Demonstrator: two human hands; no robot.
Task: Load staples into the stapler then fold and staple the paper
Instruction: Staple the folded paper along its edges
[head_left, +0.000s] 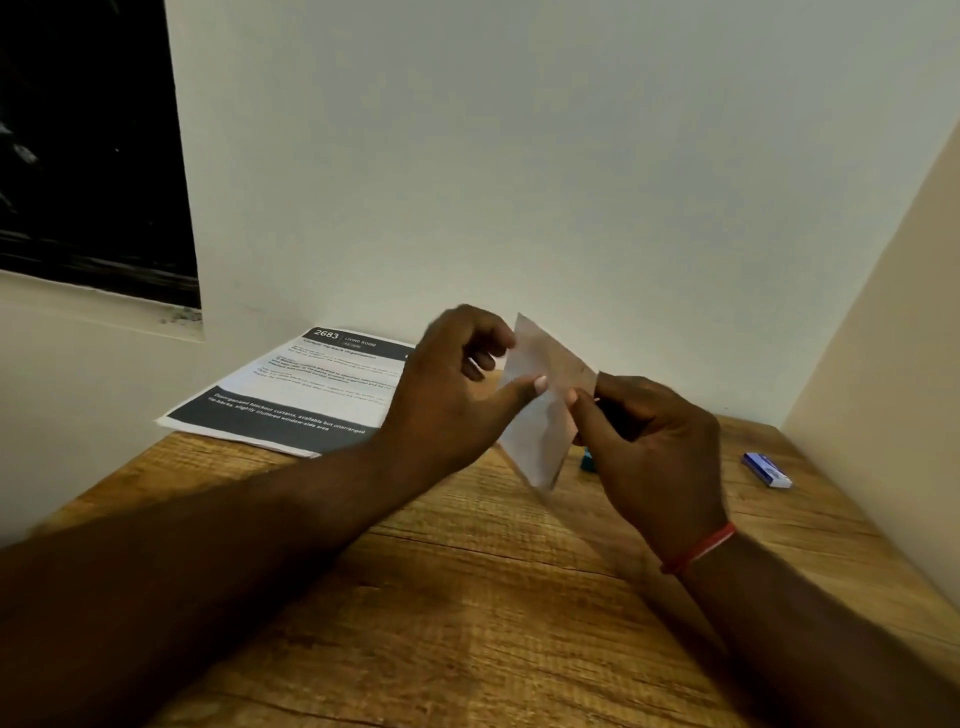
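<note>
A small folded piece of white paper (540, 415) is held up above the wooden table (467, 597), tilted on a diagonal. My left hand (457, 384) pinches its left edge between thumb and fingers. My right hand (649, 447) pinches its right side with thumb and curled fingers; something dark shows in that palm, too hidden to tell. A small teal object (587, 461), perhaps the stapler, peeks out on the table behind my right hand, mostly hidden. A blue and white staple box (768, 470) lies on the table at the right.
A stack of printed sheets (306, 387) with dark banners lies at the table's back left, overhanging the left edge. White walls close in behind and on the right. A dark window sits at the upper left.
</note>
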